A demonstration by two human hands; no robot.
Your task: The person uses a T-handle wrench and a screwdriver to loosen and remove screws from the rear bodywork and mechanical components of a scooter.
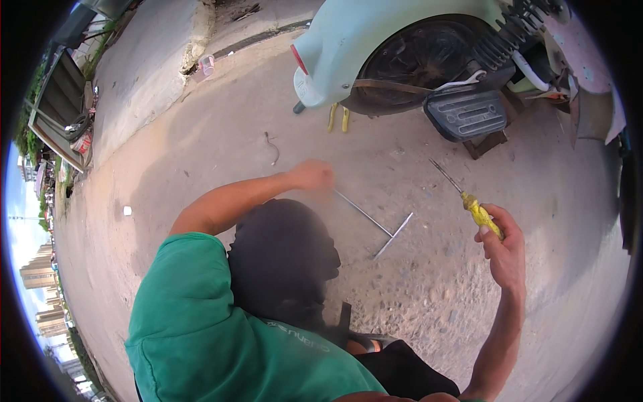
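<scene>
My right hand [506,244] is closed around the yellow handle of a screwdriver [479,214], its metal shaft pointing up and left toward the scooter. Bent across in front of me, my left arm ends in my left hand [313,176], smeared by motion so that its fingers do not show. Beside that hand, a silver T-handle wrench [375,223] lies on the ground between my two hands. A pale green scooter [328,47] stands at the far right, showing its dark wheel [422,60], coil spring [506,37] and black ribbed plate [467,112].
Yellow-handled pliers [338,118] lie beside the scooter's wheel. Left of them is a thin curved strip [271,149]. A small white object [127,210] sits farther left, and a clear plastic cup [206,65] lies by the kerb. Rough, stony concrete [395,295] spreads near me.
</scene>
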